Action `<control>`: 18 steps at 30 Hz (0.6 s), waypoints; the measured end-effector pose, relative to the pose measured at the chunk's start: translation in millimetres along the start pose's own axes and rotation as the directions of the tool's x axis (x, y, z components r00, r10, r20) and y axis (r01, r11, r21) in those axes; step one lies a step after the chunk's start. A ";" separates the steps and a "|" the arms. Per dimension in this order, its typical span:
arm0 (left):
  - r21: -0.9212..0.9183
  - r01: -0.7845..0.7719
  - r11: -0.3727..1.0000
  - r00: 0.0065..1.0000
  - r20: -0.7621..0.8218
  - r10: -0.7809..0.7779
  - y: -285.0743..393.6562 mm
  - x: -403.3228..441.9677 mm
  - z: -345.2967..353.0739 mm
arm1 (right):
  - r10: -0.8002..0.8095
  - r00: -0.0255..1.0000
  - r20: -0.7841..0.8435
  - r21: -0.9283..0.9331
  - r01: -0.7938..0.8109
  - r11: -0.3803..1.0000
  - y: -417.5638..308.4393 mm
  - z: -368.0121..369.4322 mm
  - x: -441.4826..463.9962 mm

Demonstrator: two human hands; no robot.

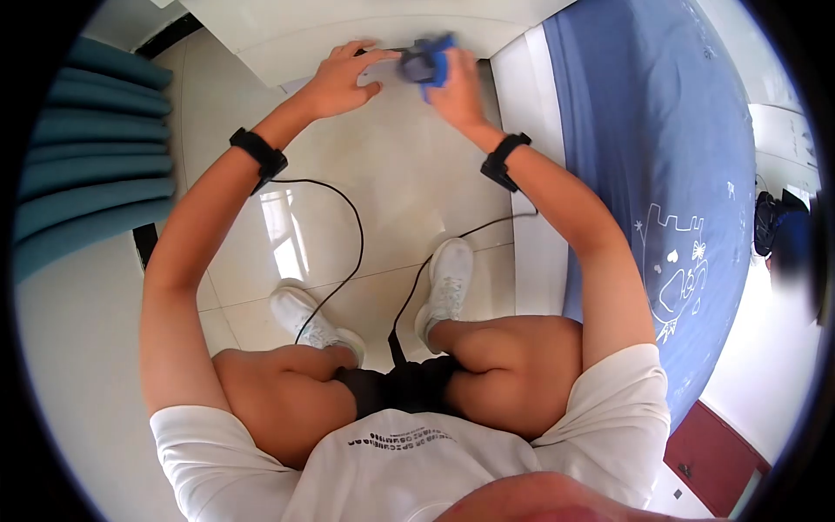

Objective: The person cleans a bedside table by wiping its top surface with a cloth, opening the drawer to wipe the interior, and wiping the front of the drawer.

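Near the base of a white panel, my right hand [459, 94] is closed around a blue and dark-grey object [424, 64]. Motion blurs this object, so its exact kind does not show. Just to its left is my left hand [341, 80], palm down, with the thumb apart from the stretched fingers. Its index fingertip reaches the dark edge of the blurred object; whether it presses on it I cannot tell. A black band sits on each wrist, and thin black cables [359, 224] hang over the floor.
The white panel [365, 22] stands ahead above glossy floor tiles [391, 165]. A bed with a blue sheet [626, 174] and white side board [532, 157] borders the right. Teal curtains [104, 157] hang left. My white shoes [450, 274] are on the floor between the cables.
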State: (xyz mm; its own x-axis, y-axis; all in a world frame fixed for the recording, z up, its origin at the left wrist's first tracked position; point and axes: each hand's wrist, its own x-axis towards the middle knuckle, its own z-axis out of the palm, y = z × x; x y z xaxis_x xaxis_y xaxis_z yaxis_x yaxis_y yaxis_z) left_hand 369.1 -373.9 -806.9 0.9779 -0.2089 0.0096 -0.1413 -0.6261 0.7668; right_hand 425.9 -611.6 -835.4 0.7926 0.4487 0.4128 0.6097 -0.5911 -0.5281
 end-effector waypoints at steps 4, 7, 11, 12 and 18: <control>0.351 -0.144 0.925 0.981 -0.070 0.180 -6.1 -2.8 1.9 | 0.547 0.792 -0.272 0.005 -0.567 0.824 88.5 5.7 -3.8; 0.286 -0.158 0.945 0.985 -0.019 0.171 -14.3 -2.5 6.3 | 0.440 0.833 -0.335 0.141 -0.417 0.898 104.0 16.6 12.1; 0.414 -0.211 0.886 0.957 -0.097 0.273 -28.2 1.3 18.2 | 0.714 0.640 -0.285 0.416 -0.588 0.693 98.5 59.2 26.5; 0.414 -0.215 0.884 0.957 -0.090 0.275 -26.0 0.8 27.5 | 0.726 0.657 -0.203 0.388 -0.627 0.676 98.1 70.9 21.7; 0.393 -0.134 0.910 0.964 -0.162 0.212 -23.3 7.6 31.4 | 0.207 0.978 0.019 0.166 -0.207 0.964 42.9 83.0 3.2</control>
State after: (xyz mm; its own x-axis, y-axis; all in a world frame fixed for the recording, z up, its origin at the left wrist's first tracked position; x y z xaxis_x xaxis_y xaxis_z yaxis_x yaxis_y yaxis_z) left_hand 375.0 -384.5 -844.8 0.9375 -0.2122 0.2757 -0.3201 -0.8368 0.4442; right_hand 455.2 -579.9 -918.3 0.9017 0.3295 0.2799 0.4245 -0.5514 -0.7182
